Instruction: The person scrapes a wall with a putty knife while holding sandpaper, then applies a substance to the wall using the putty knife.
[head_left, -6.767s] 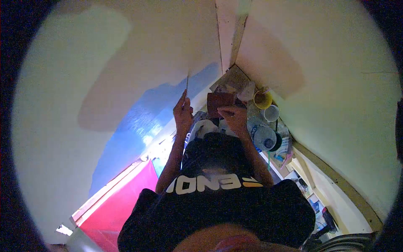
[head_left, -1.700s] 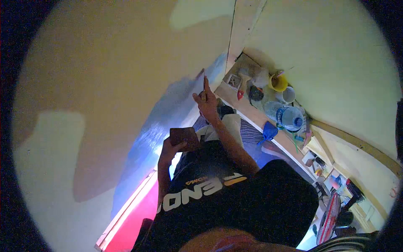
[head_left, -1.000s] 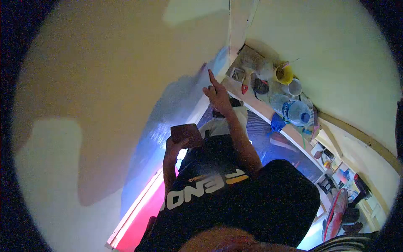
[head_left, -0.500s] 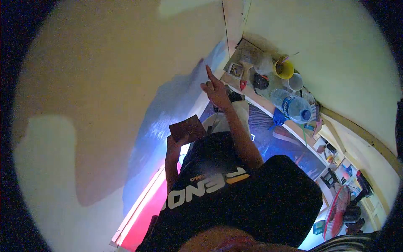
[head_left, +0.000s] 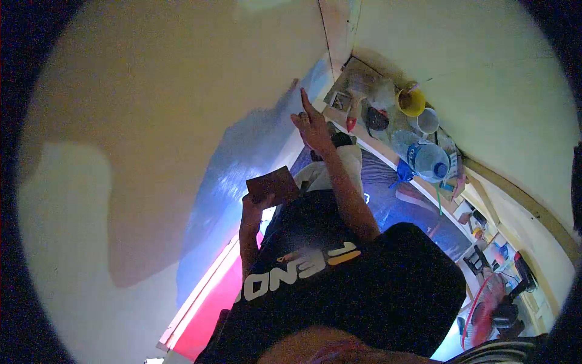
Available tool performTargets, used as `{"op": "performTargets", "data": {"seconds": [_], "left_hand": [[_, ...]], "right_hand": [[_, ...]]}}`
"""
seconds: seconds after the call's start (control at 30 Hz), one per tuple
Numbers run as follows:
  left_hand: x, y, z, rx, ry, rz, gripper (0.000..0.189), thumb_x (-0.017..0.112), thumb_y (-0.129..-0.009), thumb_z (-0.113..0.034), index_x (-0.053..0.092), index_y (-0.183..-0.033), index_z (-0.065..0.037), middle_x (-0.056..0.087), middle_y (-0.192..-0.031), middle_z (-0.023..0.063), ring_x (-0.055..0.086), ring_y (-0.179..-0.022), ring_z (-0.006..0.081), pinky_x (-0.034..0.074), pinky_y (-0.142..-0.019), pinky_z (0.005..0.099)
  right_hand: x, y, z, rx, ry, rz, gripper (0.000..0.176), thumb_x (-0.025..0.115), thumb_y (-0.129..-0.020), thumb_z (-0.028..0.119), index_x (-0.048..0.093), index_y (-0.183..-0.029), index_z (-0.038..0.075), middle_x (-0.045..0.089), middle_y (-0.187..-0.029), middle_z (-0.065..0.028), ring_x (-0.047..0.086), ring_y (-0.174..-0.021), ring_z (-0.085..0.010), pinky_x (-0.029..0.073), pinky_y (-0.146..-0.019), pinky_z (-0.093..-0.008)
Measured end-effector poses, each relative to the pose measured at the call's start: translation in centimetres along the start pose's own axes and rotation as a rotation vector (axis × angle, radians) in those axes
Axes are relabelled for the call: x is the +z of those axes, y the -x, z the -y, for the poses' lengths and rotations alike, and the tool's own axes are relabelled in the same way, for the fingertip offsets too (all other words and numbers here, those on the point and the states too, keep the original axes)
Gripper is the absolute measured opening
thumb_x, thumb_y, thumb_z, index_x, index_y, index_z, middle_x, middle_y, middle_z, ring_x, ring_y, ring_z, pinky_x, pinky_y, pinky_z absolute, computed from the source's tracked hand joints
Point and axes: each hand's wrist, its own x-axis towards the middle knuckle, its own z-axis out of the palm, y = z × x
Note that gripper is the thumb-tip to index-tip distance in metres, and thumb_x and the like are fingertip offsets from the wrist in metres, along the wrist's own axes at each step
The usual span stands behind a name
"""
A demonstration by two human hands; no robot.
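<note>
left hand: [head_left: 253,206] closed round the lower edge of the brown board [head_left: 273,184], thumb on top. The board is held about flat at chest height, just off the wall [head_left: 182,91].
right hand: [head_left: 313,126] raised to the wall at the upper tip of the blue-grey patch [head_left: 242,151]. Fingers are curled and one thin point sticks up; cannot tell if that is a finger or a slim blade, so the grip is unclear.
work thing: the wet-looking patch runs as a slanted band from the right hand down toward the red panel [head_left: 206,297].
doing it well (judgement): keep the board level and close under the working hand. Stroke from the wet band outward with light, even pressure, and feather the patch border so no ridge shows.
edges: the wall corner [head_left: 330,36] sits just right of the working hand. The shelf [head_left: 388,162] below it is crowded with a yellow cup [head_left: 411,102], a white cup [head_left: 427,120] and a water bottle [head_left: 427,159].
open room: lots of bare wall left of and above the patch. It is tight on the right, so the elbow likely needs to stay off the shelf clutter.
</note>
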Motion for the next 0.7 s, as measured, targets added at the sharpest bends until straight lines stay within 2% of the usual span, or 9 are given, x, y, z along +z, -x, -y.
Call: {"op": "performTargets", "data": {"seconds": [0.1, 0.13, 0.23, 0.3, 0.37, 0.4, 0.5, 0.6, 0.7], "left_hand": [[0.5, -0.3, 0.6, -0.104, 0.023, -0.069, 0.031, 0.073, -0.079, -0.018, 0.066, -0.103, 0.001, 0.069, -0.096, 0.0077, 0.063, -0.085, 0.0176, 0.050, -0.078, 0.0341], [0.7, -0.2, 0.3, -0.039, 0.054, -0.101, 0.032, 0.075, -0.078, -0.018, 0.067, -0.102, 0.001, 0.069, -0.093, 0.0073, 0.063, -0.082, 0.0169, 0.051, -0.073, 0.0327], [0.7, -0.3, 0.0, -0.090, 0.118, 0.005, 0.037, 0.077, -0.076, -0.022, 0.066, -0.103, 0.001, 0.069, -0.093, 0.0070, 0.063, -0.080, 0.0163, 0.051, -0.071, 0.0324], [1.0, -0.8, -0.4, -0.051, 0.114, 0.002, 0.035, 0.076, -0.077, -0.020, 0.066, -0.103, 0.001, 0.069, -0.092, 0.0079, 0.063, -0.079, 0.0166, 0.051, -0.070, 0.0327], [0.8, -0.5, -0.7, -0.116, 0.012, -0.020, 0.032, 0.075, -0.078, -0.017, 0.066, -0.103, 0.001, 0.069, -0.093, 0.0083, 0.063, -0.079, 0.0165, 0.051, -0.070, 0.0331], [0.8, -0.3, -0.9, -0.084, 0.078, -0.030, 0.031, 0.074, -0.079, -0.017, 0.066, -0.102, 0.001, 0.069, -0.093, 0.0080, 0.063, -0.081, 0.0166, 0.051, -0.071, 0.0334], [0.9, -0.8, -0.6, 0.090, 0.119, 0.036, 0.033, 0.075, -0.079, -0.019, 0.066, -0.103, 0.001, 0.069, -0.095, 0.0080, 0.063, -0.083, 0.0174, 0.052, -0.074, 0.0343], [0.9, -0.8, -1.0, -0.004, 0.117, 0.005, 0.031, 0.073, -0.080, -0.018, 0.066, -0.104, 0.001, 0.069, -0.096, 0.0074, 0.064, -0.084, 0.0170, 0.052, -0.078, 0.0349], [0.9, -0.4, -0.1, -0.059, 0.106, -0.013, 0.034, 0.074, -0.079, -0.020, 0.066, -0.104, 0.001, 0.069, -0.096, 0.0074, 0.063, -0.085, 0.0169, 0.051, -0.078, 0.0343]], "right_hand": [[-0.1, 0.8, 0.7, 0.039, -0.108, 0.063, 0.067, 0.056, -0.089, 0.017, 0.026, -0.148, 0.011, 0.043, -0.063, -0.0039, 0.037, -0.057, -0.0091, 0.039, -0.055, -0.0271], [-0.2, 1.0, 0.6, 0.042, -0.159, 0.098, 0.067, 0.056, -0.089, 0.017, 0.026, -0.148, 0.010, 0.043, -0.061, -0.0032, 0.038, -0.057, -0.0087, 0.039, -0.054, -0.0272], [-1.6, -1.7, 1.6, 0.142, -0.175, 0.015, 0.066, 0.055, -0.089, 0.017, 0.026, -0.148, 0.010, 0.040, -0.059, -0.0010, 0.037, -0.056, -0.0083, 0.039, -0.055, -0.0258], [-1.4, -0.2, 3.0, 0.065, -0.061, 0.040, 0.064, 0.053, -0.090, 0.015, 0.025, -0.148, 0.011, 0.037, -0.056, 0.0011, 0.035, -0.051, -0.0077, 0.039, -0.051, -0.0253], [0.6, 1.1, -0.5, -0.048, -0.065, 0.079, 0.064, 0.053, -0.091, 0.015, 0.025, -0.149, 0.011, 0.036, -0.055, 0.0018, 0.034, -0.049, -0.0072, 0.038, -0.048, -0.0254], [0.8, 0.3, -3.5, -0.093, -0.110, 0.058, 0.065, 0.056, -0.092, 0.019, 0.025, -0.149, 0.013, 0.035, -0.054, 0.0036, 0.033, -0.048, -0.0060, 0.035, -0.044, -0.0246], [-1.1, 0.1, -0.9, -0.020, -0.125, 0.082, 0.065, 0.057, -0.093, 0.024, 0.025, -0.149, 0.013, 0.035, -0.055, 0.0054, 0.032, -0.048, -0.0051, 0.034, -0.045, -0.0219], [0.0, 1.5, 0.2, 0.173, -0.304, 0.166, 0.067, 0.058, -0.092, 0.025, 0.025, -0.149, 0.013, 0.035, -0.054, 0.0053, 0.032, -0.047, -0.0044, 0.033, -0.044, -0.0216], [-1.1, -0.8, -0.6, 0.096, -0.195, 0.067, 0.068, 0.060, -0.091, 0.022, 0.025, -0.149, 0.014, 0.035, -0.055, 0.0056, 0.032, -0.048, -0.0046, 0.032, -0.044, -0.0216]]}}
